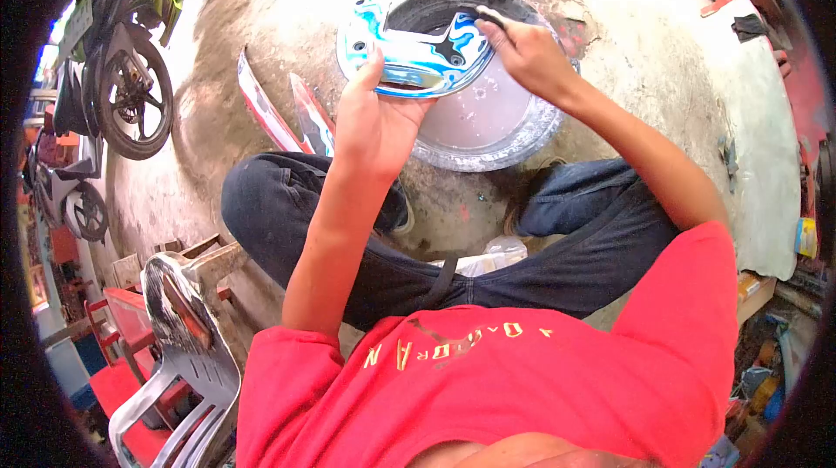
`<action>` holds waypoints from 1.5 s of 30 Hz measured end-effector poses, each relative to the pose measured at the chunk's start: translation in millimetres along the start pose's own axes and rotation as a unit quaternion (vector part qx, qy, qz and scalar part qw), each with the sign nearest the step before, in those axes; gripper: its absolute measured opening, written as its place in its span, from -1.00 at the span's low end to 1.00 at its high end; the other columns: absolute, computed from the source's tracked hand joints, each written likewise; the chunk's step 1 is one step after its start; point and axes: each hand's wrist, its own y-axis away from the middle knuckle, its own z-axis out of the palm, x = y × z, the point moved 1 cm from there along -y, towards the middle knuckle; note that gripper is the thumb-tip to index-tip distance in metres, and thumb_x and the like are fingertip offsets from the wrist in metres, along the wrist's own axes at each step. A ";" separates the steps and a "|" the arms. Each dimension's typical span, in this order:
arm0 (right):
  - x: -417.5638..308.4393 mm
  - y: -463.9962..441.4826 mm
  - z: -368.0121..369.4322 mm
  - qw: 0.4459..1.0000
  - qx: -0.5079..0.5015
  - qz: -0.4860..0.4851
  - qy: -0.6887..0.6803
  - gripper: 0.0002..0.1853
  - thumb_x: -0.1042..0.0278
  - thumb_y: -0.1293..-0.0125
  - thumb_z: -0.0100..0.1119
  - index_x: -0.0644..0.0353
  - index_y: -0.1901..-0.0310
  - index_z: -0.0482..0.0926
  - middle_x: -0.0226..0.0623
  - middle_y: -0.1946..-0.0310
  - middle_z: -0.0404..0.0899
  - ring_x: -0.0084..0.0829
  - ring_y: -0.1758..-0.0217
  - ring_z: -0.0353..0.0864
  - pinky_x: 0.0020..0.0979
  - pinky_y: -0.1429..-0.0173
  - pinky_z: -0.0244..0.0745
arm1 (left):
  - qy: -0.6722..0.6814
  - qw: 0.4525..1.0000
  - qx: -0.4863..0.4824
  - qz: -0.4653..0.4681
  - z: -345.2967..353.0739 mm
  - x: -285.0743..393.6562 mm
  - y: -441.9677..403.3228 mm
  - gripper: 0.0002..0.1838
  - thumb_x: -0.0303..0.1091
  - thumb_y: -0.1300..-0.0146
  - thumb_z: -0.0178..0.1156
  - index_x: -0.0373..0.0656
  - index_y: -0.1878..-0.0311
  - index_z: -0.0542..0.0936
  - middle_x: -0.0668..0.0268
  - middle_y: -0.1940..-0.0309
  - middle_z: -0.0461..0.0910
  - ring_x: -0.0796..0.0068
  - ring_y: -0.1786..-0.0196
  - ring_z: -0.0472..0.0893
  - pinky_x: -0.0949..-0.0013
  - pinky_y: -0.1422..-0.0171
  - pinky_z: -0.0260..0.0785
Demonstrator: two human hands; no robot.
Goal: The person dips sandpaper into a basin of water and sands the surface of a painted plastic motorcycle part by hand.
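Observation:
A curved plastic panel (409, 54), patterned in blue and white with small screw holes, is held over a round basin. My left hand (379, 115) grips its lower edge, thumb on top and fingers underneath. At the panel's upper right end, my right hand (531, 50) pinches a small dark piece (489, 17) that looks like sandpaper, close against the edge. The fingertips of that hand are partly hidden. Cloudy grey water (488, 115) lies in the wide basin (488, 157), whose far side has a dark inner wall.
Two narrow red-and-white panels (266, 111) lie on the concrete floor to the left. Farther left stands a motorcycle (135, 89). A worn plastic chair (196, 350) is at lower left. A pale sheet (766, 154) runs along the right. My crossed legs are below the basin.

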 end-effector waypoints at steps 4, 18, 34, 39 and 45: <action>-34.4 23.7 19.1 0.969 0.072 -0.230 -0.058 -0.63 0.28 -0.50 0.05 0.20 -0.25 0.51 0.13 -0.15 0.56 0.01 -0.22 0.59 -0.13 -0.27 0.51 | 0.003 1.000 -0.025 0.003 -5.2 2.7 -3.7 -0.60 -0.19 -0.63 -0.21 -0.27 -0.31 0.32 0.03 -0.22 0.49 0.09 -0.26 0.53 -0.08 -0.38 0.41; -8.7 12.2 13.3 0.984 0.047 -0.143 -0.095 -0.65 0.28 -0.53 0.00 0.17 -0.25 0.51 0.07 -0.15 0.58 0.06 -0.24 0.55 -0.10 -0.25 0.53 | 0.028 0.999 -0.004 0.016 -4.6 6.8 -1.7 -0.58 -0.26 -0.60 -0.16 -0.28 -0.38 0.30 -0.03 -0.24 0.48 0.01 -0.29 0.51 -0.17 -0.39 0.36; -51.3 38.6 14.1 0.965 0.020 -0.256 -0.046 -0.63 0.44 -0.48 0.04 0.16 -0.29 0.52 0.01 -0.30 0.48 -0.04 -0.47 0.36 -0.15 -0.53 0.24 | -0.027 0.999 -0.032 -0.012 -14.6 10.4 -6.6 -0.57 -0.19 -0.61 -0.18 -0.25 -0.36 0.30 0.02 -0.28 0.44 0.05 -0.33 0.47 -0.13 -0.42 0.35; -12.7 11.2 4.2 0.986 0.021 -0.121 -0.109 -0.64 0.41 -0.50 0.02 0.18 -0.29 0.51 0.08 -0.27 0.49 -0.01 -0.41 0.42 -0.22 -0.48 0.33 | -0.027 1.000 0.016 0.002 -3.2 7.4 -5.5 -0.56 -0.19 -0.61 -0.19 -0.23 -0.40 0.28 0.03 -0.29 0.45 0.07 -0.32 0.49 -0.13 -0.42 0.33; -55.0 46.7 16.0 0.955 0.019 -0.296 -0.020 -0.56 0.50 -0.42 0.09 0.15 -0.33 0.48 -0.01 -0.30 0.49 -0.07 -0.45 0.40 -0.15 -0.50 0.31 | -0.012 0.999 -0.047 -0.008 -23.7 9.9 -13.3 -0.55 -0.19 -0.61 -0.18 -0.22 -0.40 0.28 0.05 -0.30 0.45 0.08 -0.33 0.49 -0.13 -0.43 0.33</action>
